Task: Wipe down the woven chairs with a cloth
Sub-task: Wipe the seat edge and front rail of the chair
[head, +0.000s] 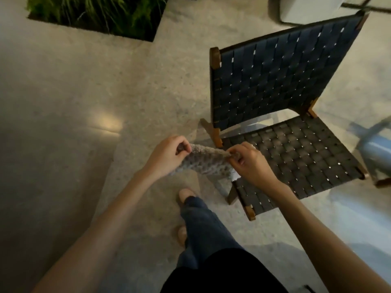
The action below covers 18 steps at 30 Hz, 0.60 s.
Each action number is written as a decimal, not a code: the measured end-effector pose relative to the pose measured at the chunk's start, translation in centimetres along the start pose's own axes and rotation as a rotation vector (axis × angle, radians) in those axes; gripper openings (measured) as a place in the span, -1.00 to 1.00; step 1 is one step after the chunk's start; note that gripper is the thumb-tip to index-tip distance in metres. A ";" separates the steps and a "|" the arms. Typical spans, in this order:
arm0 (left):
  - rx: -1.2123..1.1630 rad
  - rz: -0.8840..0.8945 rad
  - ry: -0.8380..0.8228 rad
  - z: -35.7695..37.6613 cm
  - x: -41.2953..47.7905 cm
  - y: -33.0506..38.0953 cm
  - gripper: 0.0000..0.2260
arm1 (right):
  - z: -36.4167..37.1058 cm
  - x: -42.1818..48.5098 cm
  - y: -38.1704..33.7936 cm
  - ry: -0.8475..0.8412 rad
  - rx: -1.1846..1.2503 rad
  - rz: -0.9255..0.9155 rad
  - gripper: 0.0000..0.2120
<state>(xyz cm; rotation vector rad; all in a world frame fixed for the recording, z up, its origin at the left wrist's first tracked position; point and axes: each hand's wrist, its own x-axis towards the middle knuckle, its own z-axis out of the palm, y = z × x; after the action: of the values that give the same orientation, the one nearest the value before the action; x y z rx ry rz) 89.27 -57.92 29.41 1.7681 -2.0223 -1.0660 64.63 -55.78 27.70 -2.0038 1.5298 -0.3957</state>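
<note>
Site: an indoor area with a pale, speckled floor, polished enough to carry a patch of reflected light.

Left hand: fingers curled in, thumb and fingertips pinching the left end of the cloth. Right hand: fingers likewise curled, pinching the cloth's right end. Both hands are raised in front of the body. The right one overlaps the near-left corner of the chair seat in the view; contact with the chair cannot be confirmed.

The cloth is drawn between the two hands as a short band. It is grey with a nubbly, bumpy pile, and a paler edge hangs just below the right hand.

The woven chair is a low model standing on the floor just right of the hands. The seat is of dark grey interlaced straps. The backrest is of dark navy straps and tilts back. The frame is brown wood. Small bright gaps show between the straps.

Further out, a dark blue trouser leg and a tan shoe sit below the hands. A planter of green grass lies at upper left. A blurred blue-grey object at the right edge cannot be identified.
</note>
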 end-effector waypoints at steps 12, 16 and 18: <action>-0.065 0.163 -0.059 -8.4 16.1 -3.6 -0.84 | 1.3 13.6 -2.2 0.100 0.126 0.292 -0.80; -0.088 0.200 -0.035 -10.5 20.8 -4.0 -0.82 | 0.3 18.0 -2.9 0.190 0.183 0.333 -0.80; -0.150 0.234 -0.060 -11.1 23.1 -4.1 -0.81 | -0.1 19.8 -3.2 0.272 0.237 0.379 -0.82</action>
<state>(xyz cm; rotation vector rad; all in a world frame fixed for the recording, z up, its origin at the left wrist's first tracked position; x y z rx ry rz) 93.85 -83.49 28.29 1.4024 -2.0625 -1.1727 72.96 -74.05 27.56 -1.4835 1.8845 -0.6755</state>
